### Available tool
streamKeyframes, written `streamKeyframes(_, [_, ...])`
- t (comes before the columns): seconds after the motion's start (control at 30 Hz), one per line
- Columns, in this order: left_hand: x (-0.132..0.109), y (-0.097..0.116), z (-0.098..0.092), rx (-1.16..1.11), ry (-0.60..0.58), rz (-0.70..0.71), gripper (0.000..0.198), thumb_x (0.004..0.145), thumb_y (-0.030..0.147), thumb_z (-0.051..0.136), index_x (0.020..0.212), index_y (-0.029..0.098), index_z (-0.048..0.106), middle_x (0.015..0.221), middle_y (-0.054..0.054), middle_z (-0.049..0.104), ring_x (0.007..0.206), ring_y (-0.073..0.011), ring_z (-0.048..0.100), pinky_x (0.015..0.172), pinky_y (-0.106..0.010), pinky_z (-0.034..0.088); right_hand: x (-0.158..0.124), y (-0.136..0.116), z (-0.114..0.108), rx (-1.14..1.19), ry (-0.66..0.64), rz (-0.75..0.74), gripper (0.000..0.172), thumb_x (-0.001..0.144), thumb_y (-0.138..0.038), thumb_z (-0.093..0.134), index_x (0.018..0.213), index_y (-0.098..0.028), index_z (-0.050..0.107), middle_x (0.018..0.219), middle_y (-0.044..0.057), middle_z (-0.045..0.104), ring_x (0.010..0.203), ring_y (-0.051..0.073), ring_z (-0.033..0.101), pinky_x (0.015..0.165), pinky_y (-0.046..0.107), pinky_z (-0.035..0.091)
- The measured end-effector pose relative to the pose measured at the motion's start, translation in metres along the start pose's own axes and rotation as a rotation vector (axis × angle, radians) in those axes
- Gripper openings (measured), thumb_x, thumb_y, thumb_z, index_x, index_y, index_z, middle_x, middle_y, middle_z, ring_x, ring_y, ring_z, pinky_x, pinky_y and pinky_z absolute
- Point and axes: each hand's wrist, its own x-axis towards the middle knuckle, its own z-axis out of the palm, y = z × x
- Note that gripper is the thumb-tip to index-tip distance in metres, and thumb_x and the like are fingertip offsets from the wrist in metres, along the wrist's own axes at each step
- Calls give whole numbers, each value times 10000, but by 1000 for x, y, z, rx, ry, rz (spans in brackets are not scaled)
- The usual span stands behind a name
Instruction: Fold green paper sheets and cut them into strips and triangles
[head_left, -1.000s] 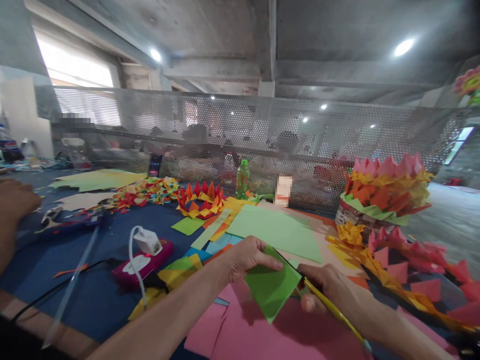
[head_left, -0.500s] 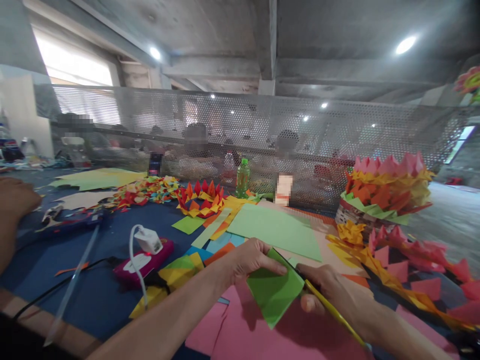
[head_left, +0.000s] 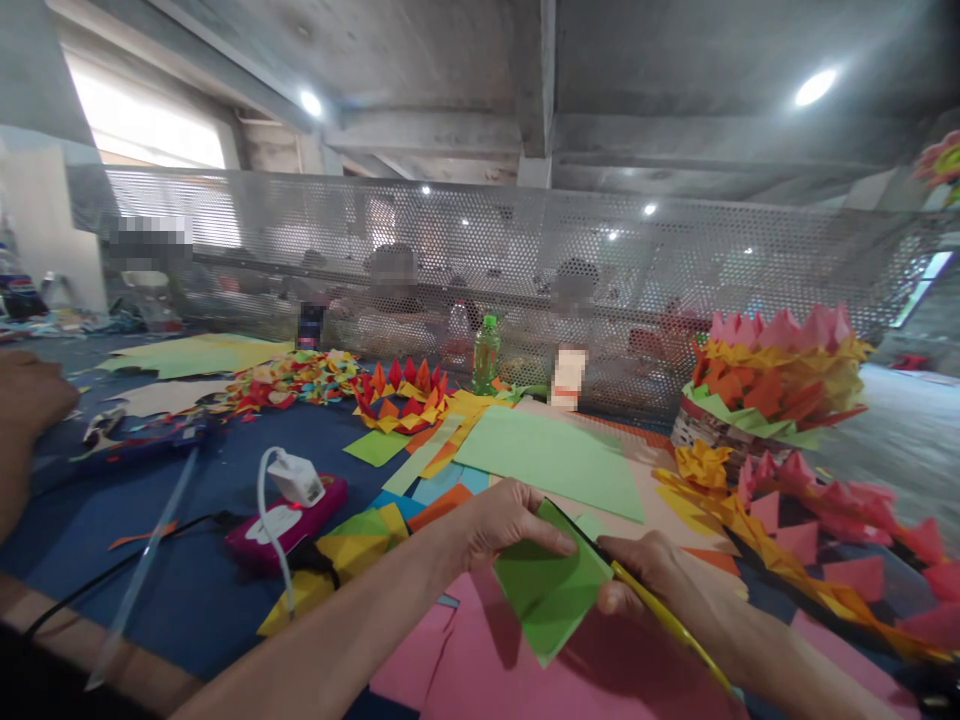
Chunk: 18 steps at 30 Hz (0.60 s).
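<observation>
My left hand point(head_left: 517, 525) is closed on a square of green paper point(head_left: 551, 595), its thumb lying flat across the upper part. Along the paper's upper right edge runs a thin dark strip, which looks like a blade. A slim yellow handle point(head_left: 675, 630) continues from that edge down to the lower right. My right hand point(head_left: 645, 570) is closed round this yellow-handled knife, its thumb near the paper's right corner. The other fingers of that hand are partly hidden. Beneath both hands lie sheets of pink paper point(head_left: 480, 670).
A co-worker's hand point(head_left: 37, 395) rests at the far left. A purple power strip point(head_left: 259, 545) with a white charger point(head_left: 298, 480) lies left of my forearm. Folded-paper rings point(head_left: 401, 405), a green bottle point(head_left: 487, 355) and a layered paper flower point(head_left: 776, 375) stand behind. A perforated metal screen point(head_left: 450, 240) closes the back.
The green paper and my right hand have shifted very slightly; the knife's handle has tilted a little. My left hand keeps its grip.
</observation>
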Motion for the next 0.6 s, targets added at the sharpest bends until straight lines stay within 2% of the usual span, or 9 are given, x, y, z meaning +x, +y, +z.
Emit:
streamKeyframes(0.13, [2, -1, -1, -5, -14, -5, 375, 485, 178, 845, 849, 135, 764, 845, -70, 740, 680, -163, 638, 691, -291, 497, 3, 9, 4, 28, 12, -10, 507, 839, -669, 474, 679, -192, 410, 632, -65, 300, 580, 97, 275, 482, 228, 193])
streamKeyframes(0.23, [3, -3, -2, 7, -30, 1, 390, 475, 193, 855, 850, 136, 765, 827, -63, 739, 672, -161, 639, 673, -279, 497, 3, 9, 4, 5, 37, -7, 505, 856, -655, 458, 665, -190, 412, 630, -62, 298, 583, 99, 280, 492, 229, 203])
streamKeyframes(0.37, [3, -4, -2, 14, -59, 12, 375, 506, 195, 839, 868, 128, 765, 816, -65, 747, 653, -150, 642, 672, -269, 501, 3, 7, 3, -27, 7, 6, 515, 869, -653, 434, 649, -187, 414, 618, -63, 278, 570, 96, 263, 485, 236, 191])
streamKeyframes(0.6, [-2, 1, 2, 31, -11, -3, 302, 508, 213, 839, 797, 151, 773, 764, -51, 748, 590, -151, 634, 622, -272, 490, 0, 5, 3, -7, 26, 8, 544, 856, -689, 410, 656, -184, 428, 603, -56, 303, 560, 95, 265, 460, 236, 191])
